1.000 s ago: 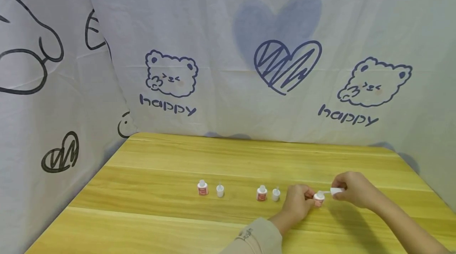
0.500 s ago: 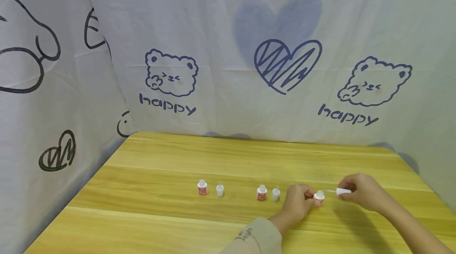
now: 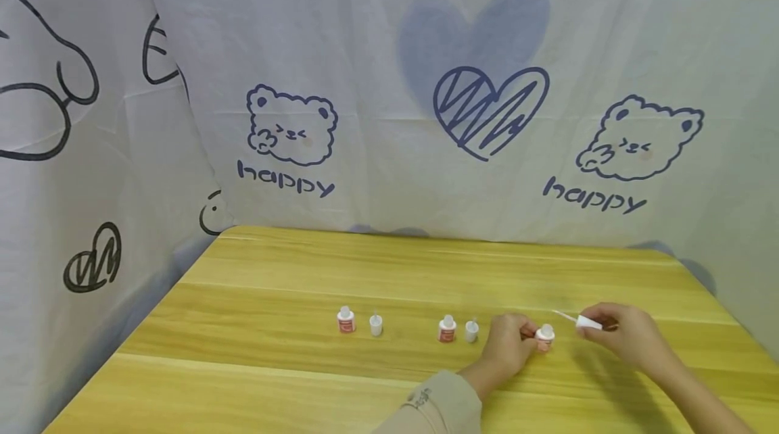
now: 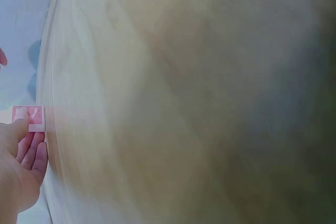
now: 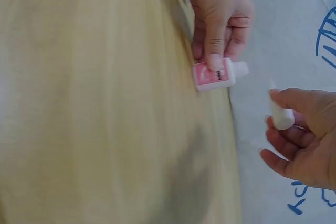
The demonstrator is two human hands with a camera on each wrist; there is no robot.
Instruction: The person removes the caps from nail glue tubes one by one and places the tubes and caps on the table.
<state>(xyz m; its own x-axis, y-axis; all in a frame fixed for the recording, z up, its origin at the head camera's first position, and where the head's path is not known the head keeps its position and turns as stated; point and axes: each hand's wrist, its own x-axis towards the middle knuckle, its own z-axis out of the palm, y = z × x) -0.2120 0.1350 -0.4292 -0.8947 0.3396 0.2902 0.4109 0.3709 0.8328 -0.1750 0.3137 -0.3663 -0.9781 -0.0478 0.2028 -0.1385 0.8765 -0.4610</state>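
Observation:
My left hand (image 3: pixel 506 346) pinches a small white bottle with a pink label (image 3: pixel 544 339), which stands upright on the table at the right. In the right wrist view the thumb lies across the label of that bottle (image 5: pixel 215 75), and its white neck has no cap on it. Just right of the bottle, my right hand (image 3: pixel 629 336) pinches a white brush cap (image 3: pixel 589 323) between thumb and fingers. Its thin brush stem points left and slightly up, apart from the bottle's mouth. The left wrist view shows the same bottle (image 4: pixel 35 116) between thumb and fingers.
Two more pink-labelled bottles stand uncapped, one at the left (image 3: pixel 345 320) and one near the middle (image 3: pixel 447 330). Beside each is a white brush cap, the left one (image 3: pixel 376 326) and the middle one (image 3: pixel 471 332), brush up. A printed cloth (image 3: pixel 377 150) hangs behind the wooden table (image 3: pixel 274 380).
My right hand has drawn the brush cap rightward, away from the bottle's mouth, and the brush tip has tilted up. The left hand and its bottle have stayed in place.

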